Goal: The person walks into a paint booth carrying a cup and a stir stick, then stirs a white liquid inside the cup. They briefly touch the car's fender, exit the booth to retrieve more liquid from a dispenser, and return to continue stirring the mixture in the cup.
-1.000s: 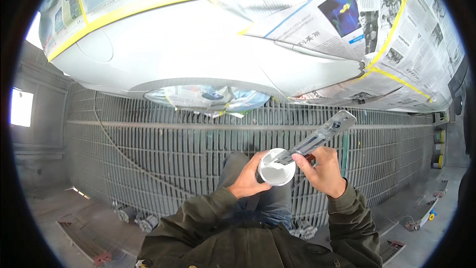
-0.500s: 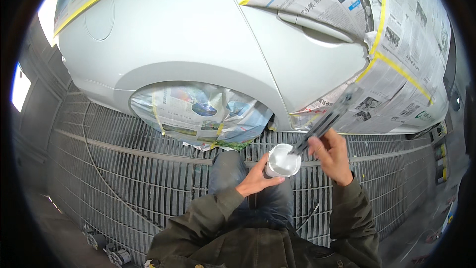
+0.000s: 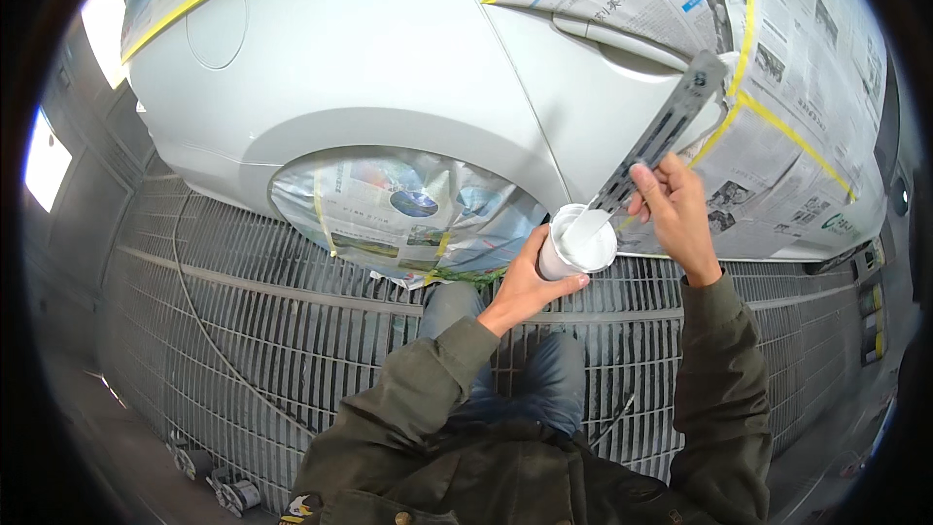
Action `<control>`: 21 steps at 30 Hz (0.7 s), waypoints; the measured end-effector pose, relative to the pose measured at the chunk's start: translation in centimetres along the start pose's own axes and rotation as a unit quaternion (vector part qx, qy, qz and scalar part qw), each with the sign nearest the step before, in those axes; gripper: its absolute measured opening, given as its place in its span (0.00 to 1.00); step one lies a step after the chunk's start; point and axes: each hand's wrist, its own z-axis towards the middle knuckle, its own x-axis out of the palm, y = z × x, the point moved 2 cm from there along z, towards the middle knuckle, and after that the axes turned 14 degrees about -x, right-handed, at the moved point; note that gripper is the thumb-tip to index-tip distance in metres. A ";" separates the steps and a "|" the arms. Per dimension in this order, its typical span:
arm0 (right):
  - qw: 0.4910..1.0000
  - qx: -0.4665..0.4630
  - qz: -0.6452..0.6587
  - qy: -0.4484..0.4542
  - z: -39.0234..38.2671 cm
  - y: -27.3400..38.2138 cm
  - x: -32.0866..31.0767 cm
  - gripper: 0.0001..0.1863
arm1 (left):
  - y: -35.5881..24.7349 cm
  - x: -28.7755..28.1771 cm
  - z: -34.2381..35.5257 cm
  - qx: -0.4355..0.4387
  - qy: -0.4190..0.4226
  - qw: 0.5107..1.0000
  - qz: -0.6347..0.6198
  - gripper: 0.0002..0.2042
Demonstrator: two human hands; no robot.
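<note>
My left hand [image 3: 530,287] is wrapped round a white paint cup [image 3: 555,261], which tips slightly toward me so that its open top shows. White liquid [image 3: 591,251], which looks like paint, is inside. Between the thumb and fingers of my right hand [image 3: 675,212] is a long dark stirring stick [image 3: 671,122] with slots along it. The stick slants down to the left, and its white-coated lower end dips into the cup. Both hands are just in front of the pale car body [image 3: 389,58], below the door handle.
Newspaper [image 3: 816,126] and yellow tape [image 3: 792,141] mask the car's right side. More paper covers the wheel [image 3: 374,209]. I stand over a metal floor grating [image 3: 292,311]. A thin hose [image 3: 202,335] runs across it at left, and metal fittings [image 3: 233,496] lie at lower left.
Both hands have risen toward the car, carrying the cup and stick upward and slightly right. The stick was blurred by motion before and now shows sharply. My grip on both continues.
</note>
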 end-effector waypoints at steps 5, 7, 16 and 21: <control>0.988 0.082 0.121 0.056 -2.9 -0.2 0.9 0.09 | 2.0 0.4 -0.5 -0.020 0.013 1.000 -0.004 0.39; 0.981 0.098 0.164 0.045 -3.9 -0.2 0.6 0.10 | 2.9 1.0 -1.4 -0.021 0.027 0.999 0.000 0.39; 0.989 -0.023 -0.091 0.114 -9.0 0.7 -1.4 0.11 | 6.3 2.8 -5.3 -0.065 0.091 0.993 0.032 0.38; 0.970 -0.009 -0.091 0.227 -11.2 2.0 -1.1 0.11 | 6.8 3.0 -7.0 -0.074 0.090 0.993 0.032 0.38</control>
